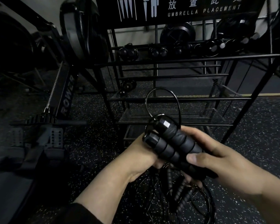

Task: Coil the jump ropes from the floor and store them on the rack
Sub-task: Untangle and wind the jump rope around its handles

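A: Just below the rack (184, 99), your left hand (141, 152) and right hand (217, 159) both curl round the two jump rope handles (173, 144), side by side, cord loop (162, 101) rising.

B: Next?

A: Keep the loop snug. More ropes on the floor (181, 196) lie nearer you; coiled ones sit on the rack's top shelf (184, 58).

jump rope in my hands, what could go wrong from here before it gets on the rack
1. The cable loop sticks up loose above the two handles held by the left hand and right hand; it may spring open or snag a rack bar.
2. More ropes lie tangled on the floor below; a trailing cable could catch them.
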